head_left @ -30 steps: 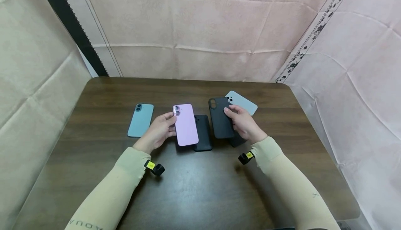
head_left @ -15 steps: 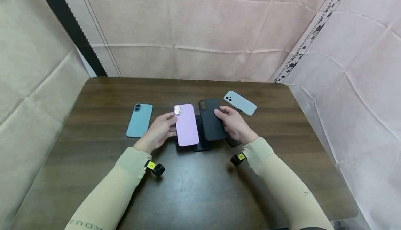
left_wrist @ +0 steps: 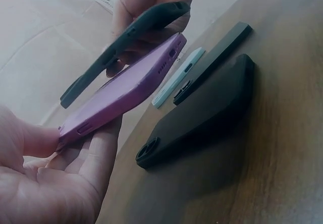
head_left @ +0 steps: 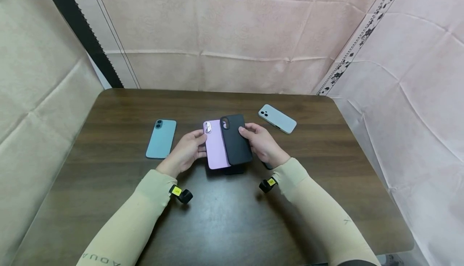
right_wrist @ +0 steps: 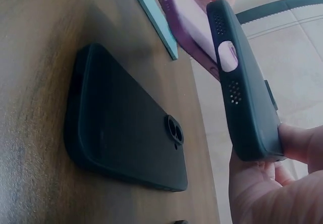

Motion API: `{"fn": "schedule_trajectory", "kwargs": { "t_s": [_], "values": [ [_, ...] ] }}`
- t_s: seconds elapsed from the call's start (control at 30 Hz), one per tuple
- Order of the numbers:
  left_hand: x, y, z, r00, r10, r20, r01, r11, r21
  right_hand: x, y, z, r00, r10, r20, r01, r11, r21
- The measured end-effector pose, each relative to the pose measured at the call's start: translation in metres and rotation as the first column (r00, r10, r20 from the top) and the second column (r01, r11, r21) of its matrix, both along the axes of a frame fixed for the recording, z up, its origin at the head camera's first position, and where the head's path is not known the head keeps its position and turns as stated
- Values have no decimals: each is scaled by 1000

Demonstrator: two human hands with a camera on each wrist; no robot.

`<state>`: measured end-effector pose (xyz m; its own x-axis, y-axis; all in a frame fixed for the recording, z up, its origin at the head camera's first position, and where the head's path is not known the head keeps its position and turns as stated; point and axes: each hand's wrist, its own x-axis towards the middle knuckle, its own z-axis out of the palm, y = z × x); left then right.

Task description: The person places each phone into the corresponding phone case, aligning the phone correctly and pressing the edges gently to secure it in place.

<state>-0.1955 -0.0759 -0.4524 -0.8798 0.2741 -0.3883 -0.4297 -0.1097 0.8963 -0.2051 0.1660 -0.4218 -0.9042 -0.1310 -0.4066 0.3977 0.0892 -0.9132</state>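
Observation:
My left hand (head_left: 186, 152) grips a purple phone (head_left: 214, 147) by its left edge, thumb on top and fingers below. In my right hand (head_left: 264, 144) is a black phone case (head_left: 237, 143), pinched at its right edge. The case is an empty shell; light shows through its port cutout in the right wrist view. From the head view it overlaps the phone's right part, and the left wrist view shows it above the phone with a gap over part of the length. Both are held over the table. Beneath them lies a black phone (right_wrist: 126, 128) with two lenses, mostly hidden from the head.
A teal phone (head_left: 161, 139) lies on the wooden table (head_left: 217, 217) at the left. A light blue phone (head_left: 278, 119) lies at the back right. Another dark flat piece (left_wrist: 217, 62) is mostly under my right hand. Pale cloth (head_left: 235, 28) hangs behind the table.
My right hand has moved left with the black phone case, from beside the purple phone to over its right part. The left hand has hardly moved. The light blue phone has come into full view.

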Motion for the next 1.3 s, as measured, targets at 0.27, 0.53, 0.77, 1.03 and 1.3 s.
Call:
{"fn": "schedule_trajectory", "kwargs": {
  "t_s": [0.27, 0.53, 0.77, 1.03, 1.3],
  "values": [
    [0, 0, -1, 1000, -10, 12, 9, 996, 94, -1, -4, -1, 1000, -15, -5, 16, 998, 60],
    [0, -2, -3, 999, -23, 28, 18, 981, 191, 0, -10, -3, 999, 0, -47, 9, 982, 190],
    [1, -2, -5, 999, -49, 3, 47, 973, 227, 2, -17, -4, 998, 9, -57, 5, 972, 233],
    [0, -2, -9, 993, -109, -46, 117, 957, 264, 3, -22, -5, 998, 18, -63, -2, 967, 255],
    [0, -2, -11, 996, -90, -13, 90, 957, 276, 0, -24, -11, 994, 48, -100, -14, 948, 318]
  ]
}}
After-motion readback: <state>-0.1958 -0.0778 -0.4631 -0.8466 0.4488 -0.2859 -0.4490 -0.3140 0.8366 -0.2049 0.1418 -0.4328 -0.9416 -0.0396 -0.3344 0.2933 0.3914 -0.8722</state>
